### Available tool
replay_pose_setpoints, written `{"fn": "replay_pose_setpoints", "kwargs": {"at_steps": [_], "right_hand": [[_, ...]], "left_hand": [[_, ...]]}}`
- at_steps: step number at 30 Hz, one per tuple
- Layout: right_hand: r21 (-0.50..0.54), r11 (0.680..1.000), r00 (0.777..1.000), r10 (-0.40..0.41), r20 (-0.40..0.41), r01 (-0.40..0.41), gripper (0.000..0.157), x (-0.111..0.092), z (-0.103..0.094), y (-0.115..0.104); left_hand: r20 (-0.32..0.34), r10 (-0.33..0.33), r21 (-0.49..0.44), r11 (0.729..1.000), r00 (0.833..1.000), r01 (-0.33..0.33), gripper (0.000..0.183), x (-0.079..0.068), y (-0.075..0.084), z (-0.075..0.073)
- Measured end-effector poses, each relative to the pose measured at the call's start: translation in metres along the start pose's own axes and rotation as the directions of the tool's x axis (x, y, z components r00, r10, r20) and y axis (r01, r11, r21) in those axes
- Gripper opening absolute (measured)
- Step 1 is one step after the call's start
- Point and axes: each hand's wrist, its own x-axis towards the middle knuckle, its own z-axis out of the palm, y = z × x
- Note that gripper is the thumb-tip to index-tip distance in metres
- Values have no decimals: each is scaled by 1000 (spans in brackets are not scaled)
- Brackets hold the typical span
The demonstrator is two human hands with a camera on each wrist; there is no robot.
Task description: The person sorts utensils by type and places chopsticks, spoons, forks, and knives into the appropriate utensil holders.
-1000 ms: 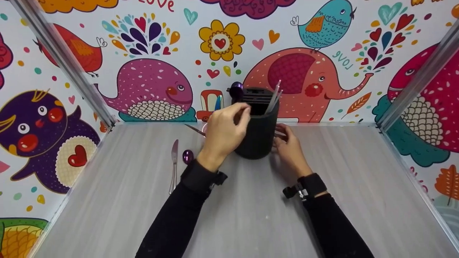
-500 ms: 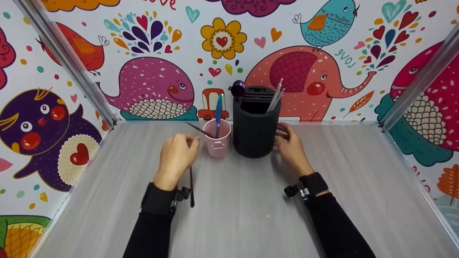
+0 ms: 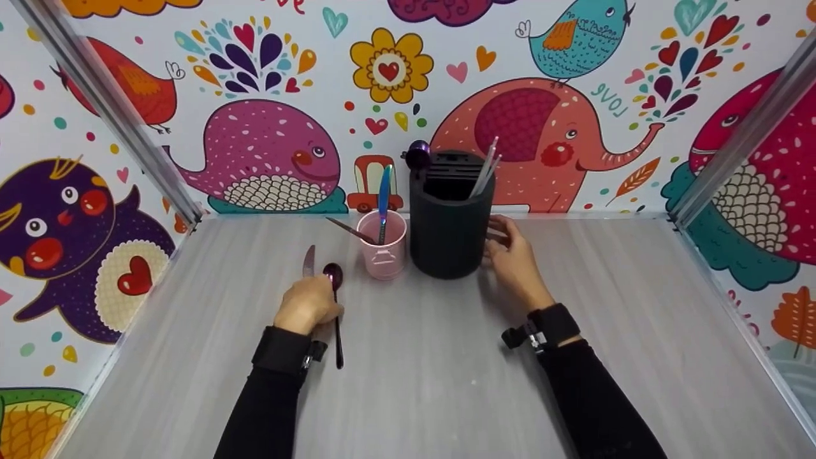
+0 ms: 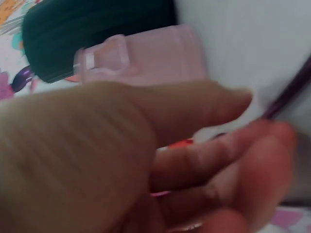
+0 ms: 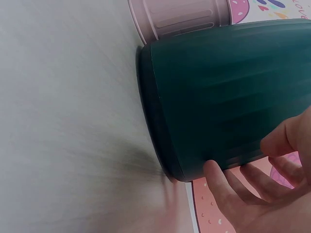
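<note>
My left hand (image 3: 307, 305) is over a silver knife (image 3: 309, 261) and beside a dark purple spoon (image 3: 333, 274), both lying on the table. In the left wrist view, the thumb and forefinger are apart, and the spoon's dark handle (image 4: 291, 87) runs past the fingertips; whether they touch it is unclear. The knife's handle is hidden beneath the hand. My right hand (image 3: 513, 258) rests its fingertips against the side of a black cutlery holder (image 3: 449, 236), which stands upright. A purple spoon (image 3: 419, 155) and several clear straws (image 3: 488, 169) stick out of it.
A pink cup (image 3: 386, 261) stands just left of the holder, with a blue knife (image 3: 384, 197) upright in it and another dark-bladed knife (image 3: 349, 229) leaning left. A patterned wall (image 3: 280, 159) borders the back of the grey table (image 3: 446, 382).
My left hand has moved from the holder's mouth leftward and down to the knife and spoon on the table. My right hand keeps its place against the holder.
</note>
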Motion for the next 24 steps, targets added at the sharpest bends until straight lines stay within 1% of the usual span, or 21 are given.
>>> {"fn": "replay_pose_setpoints", "kwargs": {"at_steps": [3,6,9,12,15,18,21,24], "right_hand": [[-11,1000,1000,-1,4,1,54,0,1,0],[2,1000,1000,-4,-6,4,54,1,2,0],[5,1000,1000,-2,-16,2,54,1,1,0],[-16,1000,1000,-10,-23,9,53,0,0,0],[-29,999,999,-26,-30,25,52,1,0,1],[-34,998,999,-44,-29,43,52,2,1,2],[-36,998,999,-43,-25,42,53,2,1,2],[-38,999,999,-29,-23,28,53,2,1,2]], "left_hand": [[-10,0,-5,1000,1000,0,16,1,-1,4],[-12,1,-43,999,1000,-1,16,2,-1,6],[7,-11,-96,995,1000,12,15,6,-1,7],[21,-24,-137,990,999,26,21,9,0,8],[37,-43,-177,983,998,48,25,11,0,9],[45,-61,-213,975,997,69,25,13,1,10],[48,-75,-245,966,996,84,22,14,1,10],[45,-76,-284,955,996,86,20,16,-2,10]]}}
